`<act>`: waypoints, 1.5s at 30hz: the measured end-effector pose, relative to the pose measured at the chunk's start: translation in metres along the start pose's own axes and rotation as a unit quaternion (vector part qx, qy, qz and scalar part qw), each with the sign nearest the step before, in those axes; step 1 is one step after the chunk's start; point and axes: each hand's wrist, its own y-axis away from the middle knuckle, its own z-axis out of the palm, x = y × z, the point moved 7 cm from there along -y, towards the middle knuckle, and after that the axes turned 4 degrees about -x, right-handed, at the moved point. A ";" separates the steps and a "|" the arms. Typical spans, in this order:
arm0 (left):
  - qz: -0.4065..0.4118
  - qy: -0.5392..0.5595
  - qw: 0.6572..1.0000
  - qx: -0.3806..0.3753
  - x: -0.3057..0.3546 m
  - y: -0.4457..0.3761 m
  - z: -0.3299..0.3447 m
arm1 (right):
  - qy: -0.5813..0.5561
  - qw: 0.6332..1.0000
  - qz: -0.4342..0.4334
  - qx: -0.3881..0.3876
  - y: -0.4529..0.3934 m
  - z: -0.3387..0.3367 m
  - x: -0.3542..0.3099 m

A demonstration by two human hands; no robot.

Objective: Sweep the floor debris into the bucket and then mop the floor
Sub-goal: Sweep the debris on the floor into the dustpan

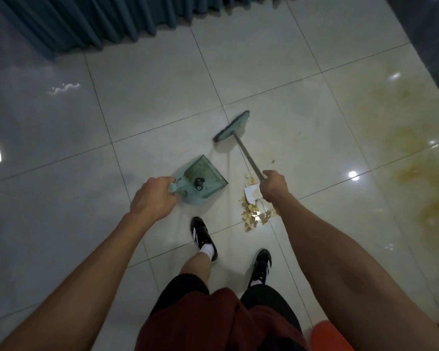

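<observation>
We have the dustpan left of the debris pile, the broom head beyond both on the floor, a curtain farther back, and a stain well right

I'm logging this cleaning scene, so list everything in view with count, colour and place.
Plastic dustpan: one, pale green, on the floor left of the debris.
Long-handled broom: one, green head, grey pole, beyond the debris.
Debris pile: one, tan scraps with a white piece, centre floor.
Stain: one, yellowish, right tiles.
Curtain: one, teal, top left.
Tiled floor: white, glossy.
Shoes: two, black and white.
Left hand: grips the dustpan handle.
Right hand: grips the broom pole.
</observation>
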 end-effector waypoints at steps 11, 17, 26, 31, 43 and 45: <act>0.062 -0.072 0.994 -0.055 0.032 -0.039 -0.010 | 0.032 0.994 0.099 -0.014 0.029 0.021 0.025; 0.098 -0.123 0.985 -0.067 0.055 -0.018 0.006 | -0.030 0.985 0.168 -0.018 0.081 0.040 0.092; 0.148 -0.170 0.973 -0.050 0.085 0.001 0.013 | -0.137 0.976 0.171 0.014 0.131 0.046 0.150; 0.172 -0.192 0.965 -0.046 0.104 -0.034 -0.002 | -0.186 0.968 0.162 0.048 0.104 0.029 0.130; 0.224 -0.248 0.937 -0.099 0.145 -0.173 -0.044 | -0.273 0.928 0.221 0.124 -0.056 -0.050 0.049; 0.227 -0.249 0.936 -0.104 0.150 -0.188 -0.049 | -0.287 0.923 0.229 0.116 -0.073 -0.054 0.034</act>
